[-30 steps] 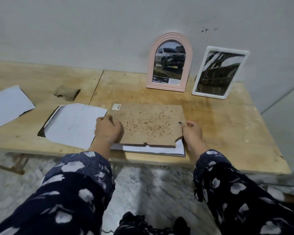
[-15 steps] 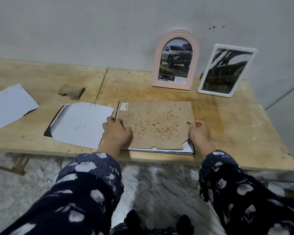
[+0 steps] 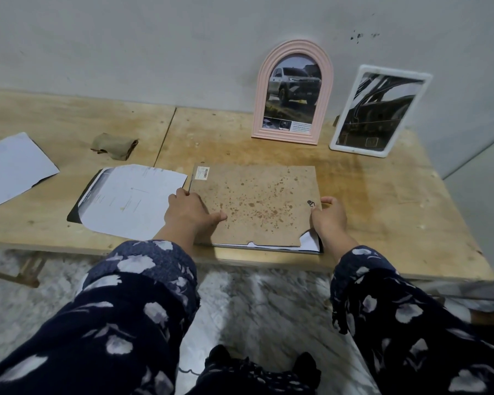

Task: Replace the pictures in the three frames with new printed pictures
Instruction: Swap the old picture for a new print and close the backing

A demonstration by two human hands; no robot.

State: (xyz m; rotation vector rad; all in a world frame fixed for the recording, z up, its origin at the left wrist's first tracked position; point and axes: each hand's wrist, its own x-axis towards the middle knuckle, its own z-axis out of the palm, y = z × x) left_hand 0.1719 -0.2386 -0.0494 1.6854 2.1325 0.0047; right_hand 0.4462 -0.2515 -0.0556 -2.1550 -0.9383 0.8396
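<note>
A brown spotted backing board (image 3: 257,203) lies flat on a face-down frame near the table's front edge, with white paper (image 3: 308,241) showing under its chipped near corner. My left hand (image 3: 190,213) grips the board's left edge, thumb on top. My right hand (image 3: 330,216) holds its right edge beside a small metal hook. A pink arched frame (image 3: 293,91) with a pickup picture leans on the wall. A white rectangular frame (image 3: 380,111) with a dark picture stands to its right.
A cut printed sheet (image 3: 126,201) lies face down left of the board. Another white sheet (image 3: 9,169) sits at the far left. A crumpled brown cloth (image 3: 114,142) rests behind them. The wooden table (image 3: 397,212) ends close on the right.
The board was tilted up on its near side a second ago; it now lies flat on the frame. Both hands kept their hold on its side edges.
</note>
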